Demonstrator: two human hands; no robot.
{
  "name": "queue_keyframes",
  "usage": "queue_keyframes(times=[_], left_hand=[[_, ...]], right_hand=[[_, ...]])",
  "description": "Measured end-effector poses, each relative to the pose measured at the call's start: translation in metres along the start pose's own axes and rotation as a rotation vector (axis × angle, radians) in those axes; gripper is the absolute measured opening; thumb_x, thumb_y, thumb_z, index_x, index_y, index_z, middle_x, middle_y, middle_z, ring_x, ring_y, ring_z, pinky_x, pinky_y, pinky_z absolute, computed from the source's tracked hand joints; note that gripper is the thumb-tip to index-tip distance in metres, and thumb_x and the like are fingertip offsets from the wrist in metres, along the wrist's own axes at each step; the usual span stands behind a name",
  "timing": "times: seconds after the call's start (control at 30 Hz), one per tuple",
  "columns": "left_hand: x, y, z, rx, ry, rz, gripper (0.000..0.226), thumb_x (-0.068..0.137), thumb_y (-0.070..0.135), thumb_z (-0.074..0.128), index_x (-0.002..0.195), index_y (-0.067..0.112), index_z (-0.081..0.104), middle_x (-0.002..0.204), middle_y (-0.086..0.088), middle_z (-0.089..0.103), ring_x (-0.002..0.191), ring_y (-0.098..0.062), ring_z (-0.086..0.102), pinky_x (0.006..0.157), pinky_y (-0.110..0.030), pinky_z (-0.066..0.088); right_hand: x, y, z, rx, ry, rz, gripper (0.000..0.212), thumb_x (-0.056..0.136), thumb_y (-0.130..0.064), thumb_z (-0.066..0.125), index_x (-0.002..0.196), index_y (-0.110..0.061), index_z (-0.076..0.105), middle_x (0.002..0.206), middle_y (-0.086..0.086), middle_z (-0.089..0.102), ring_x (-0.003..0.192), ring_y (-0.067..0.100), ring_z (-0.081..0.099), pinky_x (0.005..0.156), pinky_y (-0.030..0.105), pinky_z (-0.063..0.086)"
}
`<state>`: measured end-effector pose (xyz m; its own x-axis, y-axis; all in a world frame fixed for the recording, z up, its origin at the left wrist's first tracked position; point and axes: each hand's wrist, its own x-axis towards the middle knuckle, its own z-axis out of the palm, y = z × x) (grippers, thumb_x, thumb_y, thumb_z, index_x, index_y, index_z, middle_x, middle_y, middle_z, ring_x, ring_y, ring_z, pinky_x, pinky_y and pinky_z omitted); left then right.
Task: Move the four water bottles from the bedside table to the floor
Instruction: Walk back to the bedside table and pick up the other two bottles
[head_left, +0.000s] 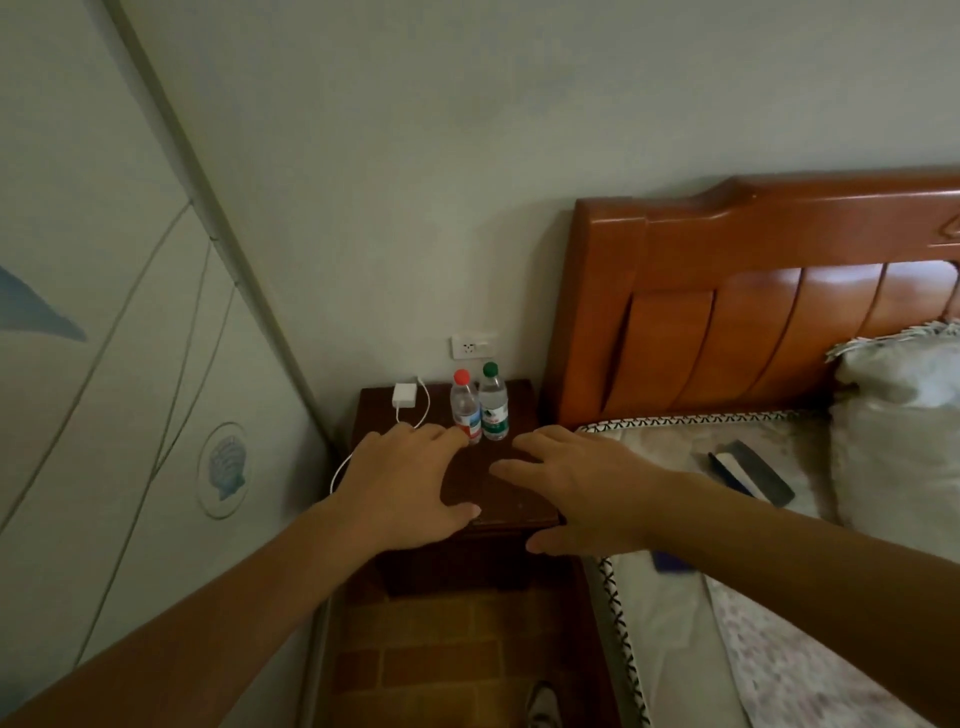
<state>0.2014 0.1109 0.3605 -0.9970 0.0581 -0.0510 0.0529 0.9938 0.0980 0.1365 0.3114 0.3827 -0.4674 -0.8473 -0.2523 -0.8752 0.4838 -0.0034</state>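
Two small clear water bottles stand upright side by side at the back of the dark wooden bedside table (514, 499). One has a red cap (465, 404), the other a green cap (492, 402). My left hand (402, 483) reaches over the table with fingers spread, its fingertips just in front of the red-capped bottle. My right hand (574, 480) hovers over the table's right front part, fingers apart, holding nothing. No other bottles are in view.
A white charger (404, 396) with a cable lies at the table's back left, under a wall socket (470, 347). The bed with an orange wooden headboard (753, 291) stands at the right. A tiled floor strip (441, 660) runs between wardrobe and bed, with a shoe (543, 704).
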Motion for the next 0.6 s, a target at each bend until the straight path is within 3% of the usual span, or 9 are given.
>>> queue_keyframes(times=[0.47,0.6], left_hand=[[0.19,-0.084,0.115,-0.133,-0.07,-0.179,0.079,0.071,0.069,0.06,0.137,0.03,0.042,0.139,0.005,0.054,0.119,-0.02,0.053,0.089,-0.037,0.047],[0.221,-0.119,0.168,-0.189,-0.04,-0.27,0.088,0.072,0.065,0.065,0.144,0.027,0.035,0.147,0.002,0.047,0.126,-0.021,0.05,0.096,-0.039,0.047]], right_hand=[[0.155,0.18,0.098,0.152,-0.075,0.059,0.077,0.082,-0.061,0.057,0.147,-0.034,0.026,0.144,0.006,0.04,0.126,0.026,0.04,0.091,0.041,0.046],[0.198,0.211,0.145,0.251,-0.057,0.135,0.075,0.081,-0.061,0.058,0.145,-0.034,0.03,0.132,0.002,0.048,0.115,0.021,0.048,0.086,0.037,0.049]])
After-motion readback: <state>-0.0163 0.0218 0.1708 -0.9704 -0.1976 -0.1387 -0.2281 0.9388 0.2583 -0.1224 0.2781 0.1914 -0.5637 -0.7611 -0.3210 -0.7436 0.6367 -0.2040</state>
